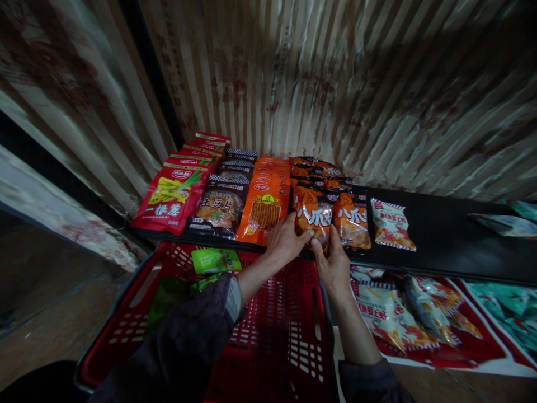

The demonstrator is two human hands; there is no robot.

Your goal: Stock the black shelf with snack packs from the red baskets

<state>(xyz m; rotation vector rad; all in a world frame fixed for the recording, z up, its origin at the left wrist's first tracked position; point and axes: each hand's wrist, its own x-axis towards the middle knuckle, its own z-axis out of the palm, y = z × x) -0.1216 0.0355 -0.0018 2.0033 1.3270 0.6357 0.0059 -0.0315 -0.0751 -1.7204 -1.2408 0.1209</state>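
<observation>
On the black shelf (444,240), my left hand (287,238) and my right hand (331,263) grip the lower sides of an orange-and-black snack bag (314,215), thumbs near its bottom edge. Beside it, to the right, lies a matching orange bag (353,221); more of the same kind are stacked behind. Left of my hands are orange flat packets (266,204), dark brown packets (220,207) and red packets (172,196) in rows. A white-and-red bag (393,224) lies further right.
Below the shelf, a red basket (277,330) holds green packets (216,261). At lower right, another red container (495,341) has white-and-red bags (386,308), with teal bags (512,302) beside it. Silvery and teal bags lie at the shelf's right end. A corrugated wall stands behind.
</observation>
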